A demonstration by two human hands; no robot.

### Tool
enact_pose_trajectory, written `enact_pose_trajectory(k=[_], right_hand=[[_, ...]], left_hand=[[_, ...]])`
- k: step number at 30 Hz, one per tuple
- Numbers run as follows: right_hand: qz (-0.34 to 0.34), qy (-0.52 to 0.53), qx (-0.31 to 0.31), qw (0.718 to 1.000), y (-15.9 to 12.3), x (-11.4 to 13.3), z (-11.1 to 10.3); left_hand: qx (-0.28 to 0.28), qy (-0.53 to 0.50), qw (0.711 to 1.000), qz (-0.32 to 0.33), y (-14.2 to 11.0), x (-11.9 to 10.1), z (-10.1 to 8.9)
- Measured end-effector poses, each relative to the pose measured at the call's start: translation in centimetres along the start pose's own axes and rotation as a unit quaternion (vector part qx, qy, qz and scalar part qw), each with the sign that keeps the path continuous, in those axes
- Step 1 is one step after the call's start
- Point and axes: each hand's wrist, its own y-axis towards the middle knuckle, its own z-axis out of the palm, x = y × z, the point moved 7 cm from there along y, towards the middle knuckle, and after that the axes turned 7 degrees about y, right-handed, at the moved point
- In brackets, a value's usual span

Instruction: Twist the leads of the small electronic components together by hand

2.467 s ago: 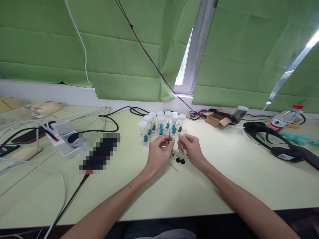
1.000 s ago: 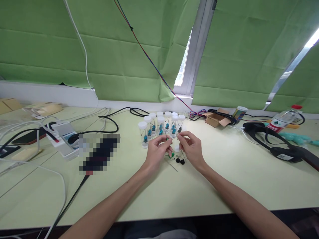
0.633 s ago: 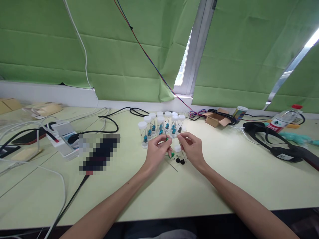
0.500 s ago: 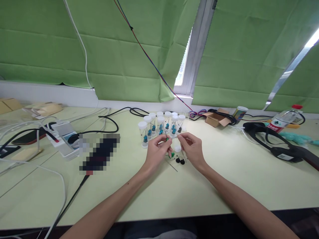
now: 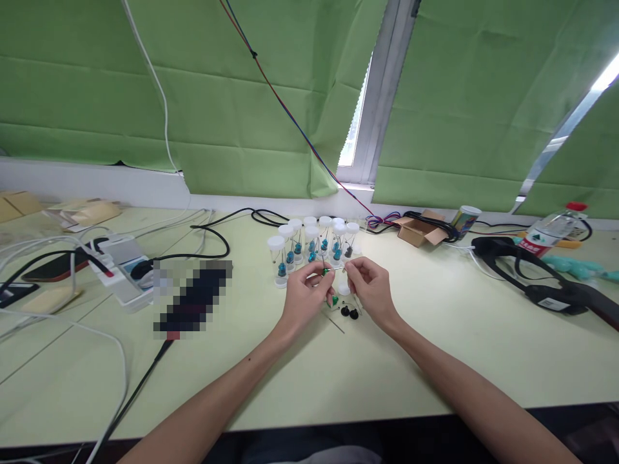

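My left hand pinches a small green part with a thin dark rod standing up out of it. Just to its right, the closed fingertips of my right hand grip a thin metal rod that points at the green part. Whether the two touch is too small to tell. Below my left fingers lies another green piece. Two black round pieces, a white cap and a loose thin rod rest on the table between and under my hands.
Behind my hands stand several clear white-capped tubes with blue parts inside. A power strip and cables lie left, near a pixelated dark object. To the right are a cardboard box, a black headset-like strap and a water bottle.
Since the earliest frame, the green part in my left hand has shifted slightly left and its rod tilted. My right fingers now hold a rod level against its side. Little differs in the last half second.
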Motion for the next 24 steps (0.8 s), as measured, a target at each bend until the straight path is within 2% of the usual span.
enact_pose_trajectory(k=[7, 17, 24], right_hand=[[-0.001, 0.008, 0.009, 1.0, 0.03, -0.14, 0.09], [0.005, 0.015, 0.002, 1.0, 0.07, -0.28, -0.03], [0.013, 0.015, 0.002, 1.0, 0.12, -0.54, -0.11]], left_hand=[[-0.014, 0.039, 0.998, 0.037, -0.13, -0.29, -0.08], [-0.041, 0.062, 0.996, 0.045, -0.31, -0.64, -0.2], [-0.055, 0.107, 0.989, 0.083, -0.29, -0.57, -0.31]])
